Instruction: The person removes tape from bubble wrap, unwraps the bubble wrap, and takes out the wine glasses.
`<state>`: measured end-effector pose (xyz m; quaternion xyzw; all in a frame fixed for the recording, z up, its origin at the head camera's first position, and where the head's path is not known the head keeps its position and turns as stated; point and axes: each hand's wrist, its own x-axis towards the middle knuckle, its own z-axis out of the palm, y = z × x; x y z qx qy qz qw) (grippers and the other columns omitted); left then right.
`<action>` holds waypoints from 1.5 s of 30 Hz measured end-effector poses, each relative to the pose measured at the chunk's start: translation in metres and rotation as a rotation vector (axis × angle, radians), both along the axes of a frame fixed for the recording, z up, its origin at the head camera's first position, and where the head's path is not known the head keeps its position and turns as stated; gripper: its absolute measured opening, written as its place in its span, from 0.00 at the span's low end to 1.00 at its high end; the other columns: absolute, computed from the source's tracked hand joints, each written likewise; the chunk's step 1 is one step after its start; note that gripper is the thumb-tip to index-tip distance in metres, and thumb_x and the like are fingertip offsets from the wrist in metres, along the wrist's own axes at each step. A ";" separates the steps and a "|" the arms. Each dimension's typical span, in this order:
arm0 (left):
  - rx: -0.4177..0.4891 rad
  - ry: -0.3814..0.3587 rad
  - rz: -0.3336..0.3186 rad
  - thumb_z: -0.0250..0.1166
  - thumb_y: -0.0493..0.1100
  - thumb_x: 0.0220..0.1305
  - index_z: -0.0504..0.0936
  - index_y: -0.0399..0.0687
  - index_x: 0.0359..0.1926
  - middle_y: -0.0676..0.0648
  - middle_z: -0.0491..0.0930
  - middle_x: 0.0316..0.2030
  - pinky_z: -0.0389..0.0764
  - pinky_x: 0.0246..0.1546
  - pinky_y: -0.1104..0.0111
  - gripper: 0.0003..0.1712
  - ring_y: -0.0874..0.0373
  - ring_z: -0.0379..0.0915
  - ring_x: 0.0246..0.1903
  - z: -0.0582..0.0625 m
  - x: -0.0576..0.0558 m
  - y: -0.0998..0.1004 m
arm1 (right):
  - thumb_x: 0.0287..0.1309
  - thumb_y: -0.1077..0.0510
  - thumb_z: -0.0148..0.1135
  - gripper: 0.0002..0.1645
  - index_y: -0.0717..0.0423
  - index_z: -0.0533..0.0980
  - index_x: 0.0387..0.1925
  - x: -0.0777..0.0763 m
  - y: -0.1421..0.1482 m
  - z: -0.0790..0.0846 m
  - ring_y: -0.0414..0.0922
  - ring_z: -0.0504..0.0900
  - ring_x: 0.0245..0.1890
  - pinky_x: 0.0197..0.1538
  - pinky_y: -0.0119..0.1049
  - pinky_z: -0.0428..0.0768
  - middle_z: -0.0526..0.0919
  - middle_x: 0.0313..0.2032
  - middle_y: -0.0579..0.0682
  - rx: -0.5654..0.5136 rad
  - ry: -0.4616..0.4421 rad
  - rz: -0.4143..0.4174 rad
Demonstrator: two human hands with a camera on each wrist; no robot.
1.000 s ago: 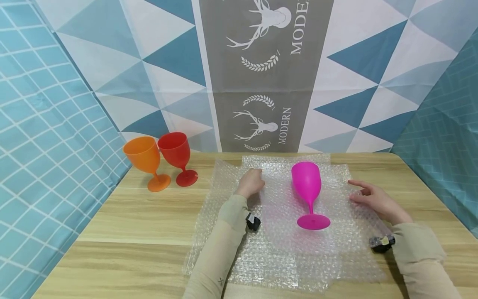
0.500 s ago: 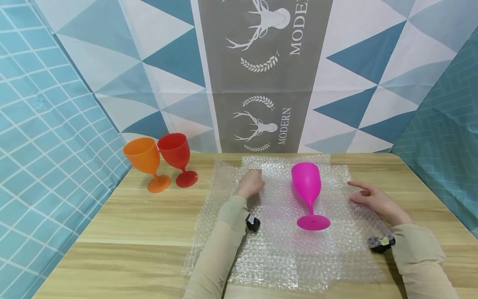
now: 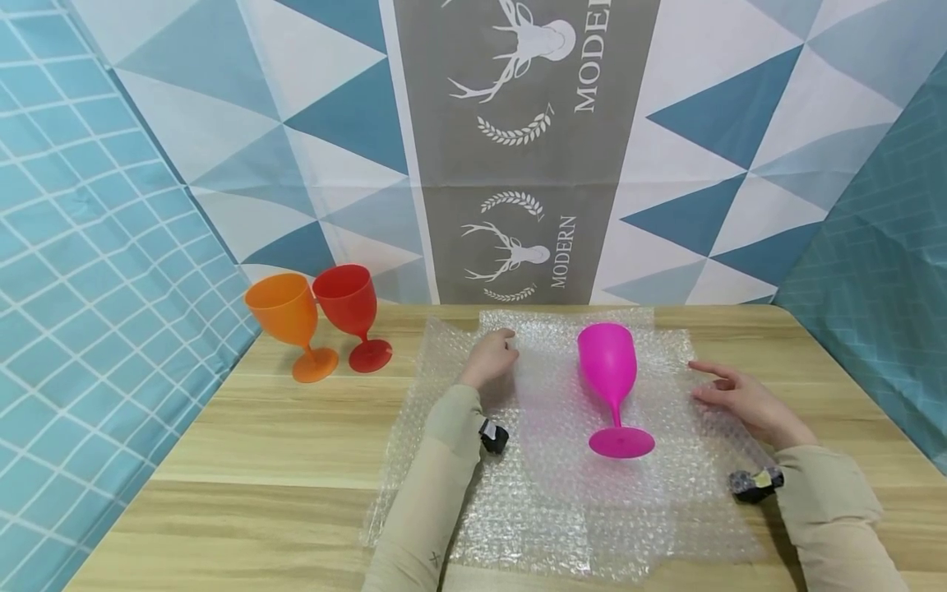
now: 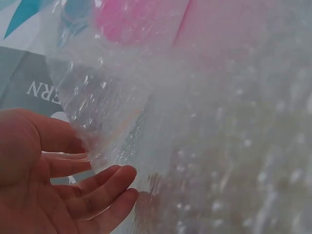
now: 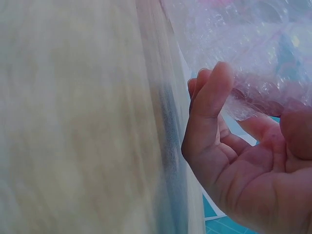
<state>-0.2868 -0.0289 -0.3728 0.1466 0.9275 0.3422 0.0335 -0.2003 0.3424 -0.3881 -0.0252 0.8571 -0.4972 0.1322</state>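
Observation:
A pink goblet (image 3: 608, 362) lies on its side across layered bubble wrap (image 3: 547, 526), its foot toward me. My left hand (image 3: 490, 360) is at the wrap's left side. In the left wrist view, the thumb and a finger of this hand (image 4: 53, 180) meet the raised edge of the clear sheet, while the other fingers are loosely bent. On the opposite side, my right hand (image 3: 750, 403) holds the wrap's right edge. The right wrist view has the sheet between the thumb and fingers of that hand (image 5: 243, 161), their contact partly hidden.
An orange goblet (image 3: 284, 312) and a red goblet (image 3: 348, 300) stand upright at the back left of the wooden table (image 3: 259, 477). Behind the table hangs a patterned cloth (image 3: 518, 164). Blue cloths flank both sides.
My left hand has shifted slightly left, and its fingers look less tightly curled than before. The right hand and the pink goblet stay where they were.

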 end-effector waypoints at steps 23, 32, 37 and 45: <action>0.137 0.114 0.131 0.47 0.30 0.55 0.74 0.36 0.53 0.39 0.79 0.41 0.74 0.44 0.60 0.23 0.48 0.74 0.41 0.018 -0.004 -0.012 | 0.62 0.50 0.52 0.42 0.66 0.46 0.67 0.001 -0.002 0.004 0.34 0.74 0.38 0.41 0.29 0.77 0.68 0.50 0.66 0.033 -0.022 0.008; 0.183 0.213 0.220 0.47 0.29 0.54 0.77 0.36 0.49 0.38 0.77 0.38 0.74 0.42 0.60 0.22 0.47 0.73 0.39 0.029 0.001 -0.011 | 0.62 0.51 0.52 0.42 0.66 0.46 0.67 0.001 -0.003 0.006 0.34 0.74 0.37 0.41 0.29 0.77 0.69 0.49 0.65 0.040 -0.027 0.009; 0.163 0.277 0.258 0.49 0.31 0.57 0.78 0.38 0.49 0.40 0.75 0.40 0.73 0.44 0.60 0.19 0.48 0.72 0.41 0.037 0.007 -0.005 | 0.62 0.50 0.52 0.42 0.66 0.46 0.67 0.001 -0.003 0.005 0.35 0.74 0.37 0.40 0.29 0.77 0.70 0.47 0.63 0.036 -0.022 0.004; 0.138 0.329 0.233 0.51 0.35 0.58 0.77 0.41 0.49 0.43 0.76 0.43 0.74 0.45 0.62 0.18 0.51 0.72 0.42 0.052 0.021 0.008 | 0.62 0.50 0.52 0.42 0.67 0.46 0.67 0.000 -0.002 0.003 0.35 0.74 0.37 0.41 0.30 0.77 0.69 0.48 0.64 0.032 -0.030 -0.004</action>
